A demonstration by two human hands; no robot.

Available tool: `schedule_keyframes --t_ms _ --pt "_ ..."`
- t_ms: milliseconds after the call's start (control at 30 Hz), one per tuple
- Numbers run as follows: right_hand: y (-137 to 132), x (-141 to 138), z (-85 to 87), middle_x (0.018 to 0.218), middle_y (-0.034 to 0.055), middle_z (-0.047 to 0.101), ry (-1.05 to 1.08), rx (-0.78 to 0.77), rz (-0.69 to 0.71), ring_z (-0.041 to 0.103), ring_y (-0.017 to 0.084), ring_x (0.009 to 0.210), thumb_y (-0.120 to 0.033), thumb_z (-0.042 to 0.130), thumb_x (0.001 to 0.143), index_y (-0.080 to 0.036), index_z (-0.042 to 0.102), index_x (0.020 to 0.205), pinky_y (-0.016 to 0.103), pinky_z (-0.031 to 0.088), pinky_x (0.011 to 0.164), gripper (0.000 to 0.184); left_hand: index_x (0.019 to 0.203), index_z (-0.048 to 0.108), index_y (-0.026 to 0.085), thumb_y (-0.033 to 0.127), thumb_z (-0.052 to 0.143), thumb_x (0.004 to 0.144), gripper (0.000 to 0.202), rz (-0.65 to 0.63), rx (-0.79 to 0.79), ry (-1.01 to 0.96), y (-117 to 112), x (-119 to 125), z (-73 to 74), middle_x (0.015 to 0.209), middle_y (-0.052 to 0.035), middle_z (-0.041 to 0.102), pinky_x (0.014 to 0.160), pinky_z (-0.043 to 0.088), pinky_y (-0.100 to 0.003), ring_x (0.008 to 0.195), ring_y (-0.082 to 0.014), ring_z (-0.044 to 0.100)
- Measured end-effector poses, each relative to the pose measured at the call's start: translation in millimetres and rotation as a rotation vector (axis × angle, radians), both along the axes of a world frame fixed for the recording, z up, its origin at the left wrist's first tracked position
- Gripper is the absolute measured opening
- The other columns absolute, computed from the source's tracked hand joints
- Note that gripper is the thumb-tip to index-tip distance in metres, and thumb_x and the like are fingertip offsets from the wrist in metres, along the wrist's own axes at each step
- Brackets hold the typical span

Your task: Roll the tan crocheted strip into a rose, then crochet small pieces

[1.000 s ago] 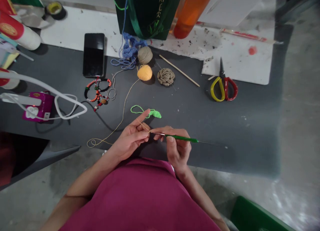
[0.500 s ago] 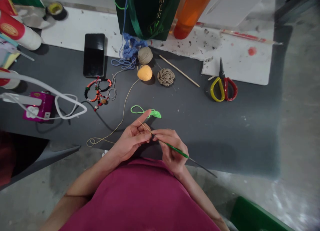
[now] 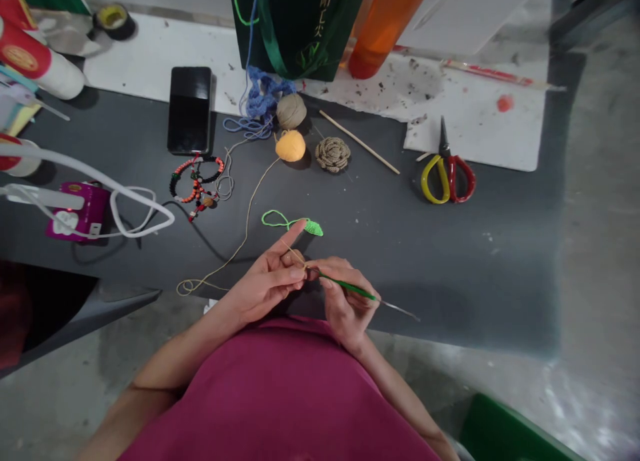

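Note:
My left hand point(image 3: 267, 278) pinches a tan yarn point(image 3: 245, 241) between its fingers, with the index finger pointing up and away. My right hand point(image 3: 347, 301) grips a green-handled crochet hook point(image 3: 350, 286), whose tip meets the yarn at my left fingertips. From there the yarn trails left into a loose loop on the dark mat point(image 3: 350, 248), then climbs to an orange yarn ball point(image 3: 290, 146). Just beyond my left fingertip lies a small green crocheted piece point(image 3: 314, 228) with a loop of green yarn point(image 3: 274, 218).
Further out on the mat are a tan yarn ball point(image 3: 291, 111), a coiled tan crocheted rose point(image 3: 333, 154), a wooden stick point(image 3: 360, 142), yellow-and-red scissors point(image 3: 447, 178), a beaded bracelet point(image 3: 195, 181), a black phone point(image 3: 189, 110) and a white cable point(image 3: 113, 194).
The crochet hook's shaft has swung from pointing steeply down-right to a shallower angle. Its tip now sits closer in at my left fingertips. The yarn balls and the green piece have not moved.

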State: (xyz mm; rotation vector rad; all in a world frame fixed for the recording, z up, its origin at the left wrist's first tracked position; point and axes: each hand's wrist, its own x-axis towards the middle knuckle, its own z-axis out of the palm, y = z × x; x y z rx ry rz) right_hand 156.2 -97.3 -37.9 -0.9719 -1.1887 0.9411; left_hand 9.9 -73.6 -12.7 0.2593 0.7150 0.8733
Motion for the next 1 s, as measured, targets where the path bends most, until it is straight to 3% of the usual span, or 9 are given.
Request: schedule_keyframes --t_ms 133,267,467,600,733,833,1000 --pt "2 4 3.4 0.098 0.0026 0.081 -0.123 0.062 0.009 0.076 0.018 0.086 -0.009 0.063 0.091 -0.029 0.073 0.113 0.035 0.063 0.073 0.031 0.152 0.046 0.034 0.015 0.081 0.076 0.086 0.072 0.180 0.145 -1 2 1.6 0.073 0.0074 0.062 0.066 0.045 -0.019 0.064 -0.0062 0.054" --pt "2 4 2.0 0.104 0.0023 0.082 -0.264 0.190 -0.038 0.077 0.019 0.082 -0.006 0.068 0.087 -0.032 0.073 0.117 0.036 0.062 0.069 0.040 0.149 0.051 0.032 0.016 0.082 0.077 0.080 0.057 0.089 0.078 -1 2 2.5 0.074 0.0065 0.063 0.065 0.044 -0.018 0.063 -0.0051 0.054" --pt "-1 -4 -2.7 0.093 0.0001 0.082 -0.018 -0.014 -0.055 0.078 0.020 0.082 -0.018 0.065 0.093 -0.032 0.076 0.104 0.040 0.063 0.076 0.021 0.145 0.056 0.030 0.017 0.084 0.073 0.079 0.008 -0.033 -0.032 0 1 1.3 0.071 0.0073 0.060 0.064 0.043 -0.018 0.059 -0.0040 0.051" --pt "-2 -3 -0.7 0.092 -0.0010 0.081 0.090 -0.052 -0.037 0.076 0.018 0.084 -0.016 0.065 0.093 -0.032 0.075 0.105 0.037 0.061 0.076 0.022 0.150 0.049 0.034 0.019 0.081 0.077 0.081 0.056 0.111 0.111 -4 4 -0.2 0.072 0.0072 0.059 0.068 0.045 -0.020 0.062 -0.0057 0.051" --pt "0 0 1.5 0.101 0.0008 0.082 -0.127 0.074 -0.044 0.076 0.018 0.087 -0.005 0.066 0.088 -0.031 0.075 0.113 0.035 0.062 0.074 0.037 0.151 0.047 0.037 0.019 0.082 0.078 0.082 0.123 0.265 0.278 -6 7 -0.2 0.076 0.0058 0.060 0.070 0.046 -0.022 0.069 -0.0085 0.052" --pt "2 -2 -0.9 0.102 0.0002 0.082 -0.156 0.137 -0.084 0.077 0.017 0.084 -0.004 0.069 0.086 -0.033 0.076 0.113 0.034 0.061 0.072 0.041 0.150 0.048 0.036 0.021 0.082 0.078 0.082 0.114 0.197 0.206 -5 8 1.5 0.076 0.0060 0.060 0.069 0.045 -0.021 0.067 -0.0080 0.052" --pt "2 -11 -7.6 0.090 -0.0015 0.082 0.088 -0.032 -0.101 0.076 0.018 0.079 -0.020 0.069 0.090 -0.034 0.077 0.102 0.038 0.061 0.073 0.021 0.151 0.047 0.033 0.019 0.081 0.078 0.082 0.074 0.067 0.058 -3 7 3.0 0.073 0.0072 0.060 0.065 0.043 -0.020 0.063 -0.0063 0.051"
